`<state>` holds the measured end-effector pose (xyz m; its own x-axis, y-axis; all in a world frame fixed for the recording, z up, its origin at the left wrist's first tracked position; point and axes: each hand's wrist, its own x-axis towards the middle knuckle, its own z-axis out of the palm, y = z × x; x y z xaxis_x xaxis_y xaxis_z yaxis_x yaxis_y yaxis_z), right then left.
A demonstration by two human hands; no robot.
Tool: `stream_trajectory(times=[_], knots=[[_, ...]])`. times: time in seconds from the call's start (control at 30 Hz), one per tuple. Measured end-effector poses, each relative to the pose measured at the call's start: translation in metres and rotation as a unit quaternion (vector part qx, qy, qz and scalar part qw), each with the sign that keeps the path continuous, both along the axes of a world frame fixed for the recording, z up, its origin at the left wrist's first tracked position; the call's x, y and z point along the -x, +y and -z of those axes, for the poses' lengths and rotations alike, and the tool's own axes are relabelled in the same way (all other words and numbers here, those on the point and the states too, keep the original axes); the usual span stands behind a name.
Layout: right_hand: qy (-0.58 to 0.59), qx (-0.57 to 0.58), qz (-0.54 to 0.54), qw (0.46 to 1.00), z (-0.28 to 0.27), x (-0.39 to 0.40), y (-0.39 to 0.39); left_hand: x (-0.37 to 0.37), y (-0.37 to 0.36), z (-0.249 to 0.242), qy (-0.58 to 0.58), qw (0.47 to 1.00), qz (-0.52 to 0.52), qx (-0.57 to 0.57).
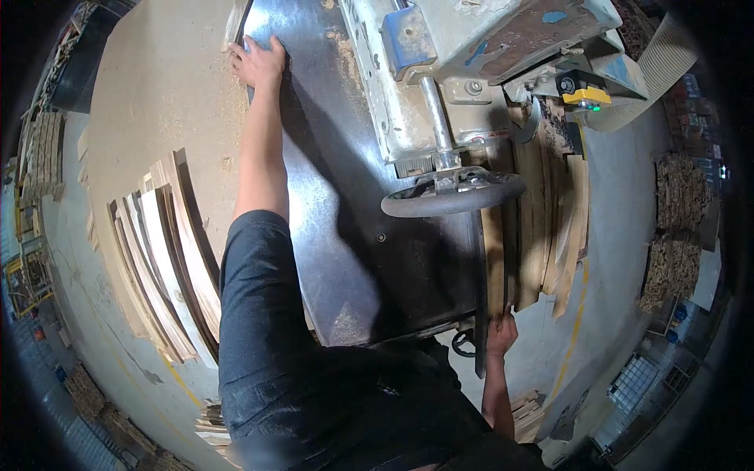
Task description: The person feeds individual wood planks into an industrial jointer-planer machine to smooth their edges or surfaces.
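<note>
At the far end of the steel machine table (330,267), my left hand (261,63) is stretched out with its fingers spread. Its fingertips rest at the near end of a narrow wooden strip (235,25), beside the table's left edge. My right hand (501,334) is low on the right, its fingers closed at the near end of a long wooden board (492,263). That board lies along the dark fence (481,314); part of the grip is hidden. Between my hands stands the machine's handwheel (453,200) on a metal shaft.
A tan board surface (165,78) adjoins the table, with several wooden strips (169,259) on it at left. More boards (542,220) lie right of the fence. The machine housing (440,94) overhangs the table, near a ribbed hose (660,74). Stacked wood (682,196) stands far right.
</note>
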<state>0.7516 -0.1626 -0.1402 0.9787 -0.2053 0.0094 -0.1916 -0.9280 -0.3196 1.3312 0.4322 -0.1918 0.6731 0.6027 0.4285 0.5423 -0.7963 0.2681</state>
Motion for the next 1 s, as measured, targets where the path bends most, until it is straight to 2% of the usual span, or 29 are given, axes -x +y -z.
stream_trajectory(times=[0.2, 0.27, 0.47, 0.57, 0.7, 0.77, 0.9, 1.0], knots=[[-0.021, -0.001, 0.008, 1.0, 0.003, 0.001, 0.0, -0.005, 0.007, 0.01, -0.019, 0.999, 0.03, 0.002], [-0.015, 0.005, 0.005, 1.0, 0.004, 0.003, -0.003, -0.005, 0.006, 0.012, -0.016, 0.998, 0.031, -0.047], [0.026, -0.007, 0.024, 0.999, 0.0, 0.002, 0.0, 0.006, -0.009, -0.011, 0.013, 0.996, 0.017, -0.091], [-0.015, 0.007, -0.005, 1.0, 0.004, 0.003, -0.003, 0.006, -0.008, -0.012, 0.0, 0.993, 0.047, -0.104], [-0.022, -0.005, -0.002, 1.0, -0.002, -0.002, 0.003, 0.009, -0.01, -0.016, -0.019, 0.994, 0.062, -0.089], [-0.027, -0.008, -0.003, 1.0, -0.002, -0.002, 0.002, 0.013, -0.012, -0.017, 0.008, 0.999, -0.008, -0.053], [-0.012, -0.002, 0.012, 1.0, 0.0, -0.002, 0.004, 0.03, -0.018, -0.008, -0.061, 0.994, -0.005, -0.092], [0.005, -0.021, 0.022, 1.0, -0.018, -0.007, 0.015, 0.064, -0.023, 0.006, -0.078, 0.996, 0.027, -0.042]])
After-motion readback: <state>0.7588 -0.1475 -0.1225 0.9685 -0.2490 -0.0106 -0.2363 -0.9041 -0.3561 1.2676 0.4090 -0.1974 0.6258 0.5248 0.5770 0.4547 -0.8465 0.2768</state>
